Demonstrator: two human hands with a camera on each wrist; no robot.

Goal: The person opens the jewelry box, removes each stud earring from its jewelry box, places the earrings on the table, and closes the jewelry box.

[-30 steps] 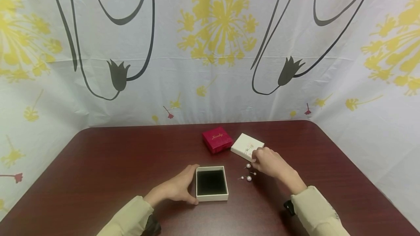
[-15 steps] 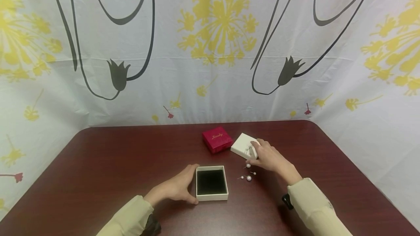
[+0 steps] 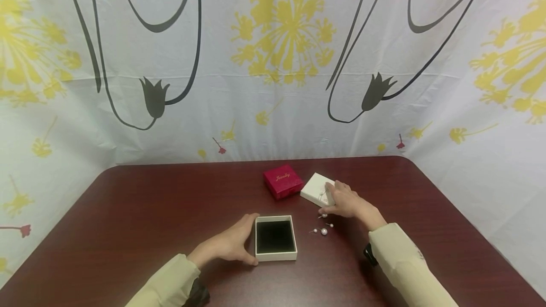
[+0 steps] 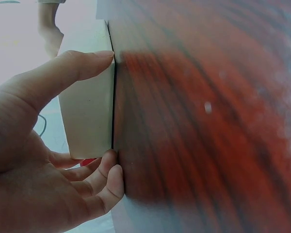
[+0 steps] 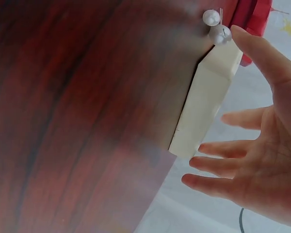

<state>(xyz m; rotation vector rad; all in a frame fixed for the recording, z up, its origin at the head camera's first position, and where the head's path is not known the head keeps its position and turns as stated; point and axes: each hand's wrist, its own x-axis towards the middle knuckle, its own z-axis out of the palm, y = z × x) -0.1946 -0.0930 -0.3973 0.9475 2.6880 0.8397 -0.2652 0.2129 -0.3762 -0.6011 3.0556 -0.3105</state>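
My left hand (image 3: 232, 241) holds a white open box (image 3: 276, 257) with black lining (image 3: 275, 237) by its left side. In the left wrist view its thumb (image 4: 82, 66) lies along one wall, and the fingers curl around the far corner. My right hand (image 3: 349, 203) hovers over the right end of a white lid (image 3: 313, 188) with a flower print, its fingers spread and partly covering it. In the right wrist view, its thumb tip is close to a pearl earring (image 5: 220, 34). Several pearl stud earrings (image 3: 324, 232) lie on the table between box and right hand.
A red jewelry box (image 3: 283, 182) with gold lettering stands behind, just left of the white lid. The dark red wooden table (image 3: 170, 203) ends at a patterned curtain (image 3: 290, 122) at the back.
My right hand has gone from beside the lid's near right edge to over the lid, fingers spreading from a pinched shape. The left hand and box have stayed put.
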